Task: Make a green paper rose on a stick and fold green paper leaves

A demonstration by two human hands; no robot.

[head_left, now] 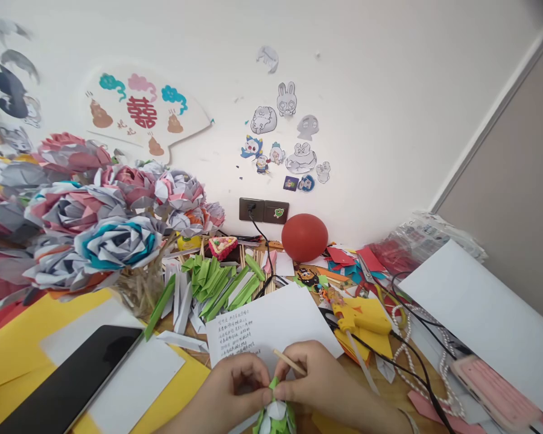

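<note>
Low in the middle, my left hand (235, 386) pinches the tip of a green and white folded-paper piece (276, 416). Close against it, my right hand (314, 377) pinches the same tip from the other side, thumb beside thumb. A thin wooden stick (289, 361) lies across my right hand's fingers, apparently held there. The lower part of the folded piece runs out of the picture. Just beyond my hands is a white sheet with handwriting (271, 319), partly covered by them. A yellow glue gun (359, 316) rests right of the sheet.
Folded green paper strips (212, 280) pile up beyond the sheet. Large paper flowers (117, 241) crowd the left, above a black phone or tablet (72, 380). A red balloon (304, 237) touches the wall. Dark cables (416, 355), scissors (366, 268) and a pearl string (443, 374) lie right.
</note>
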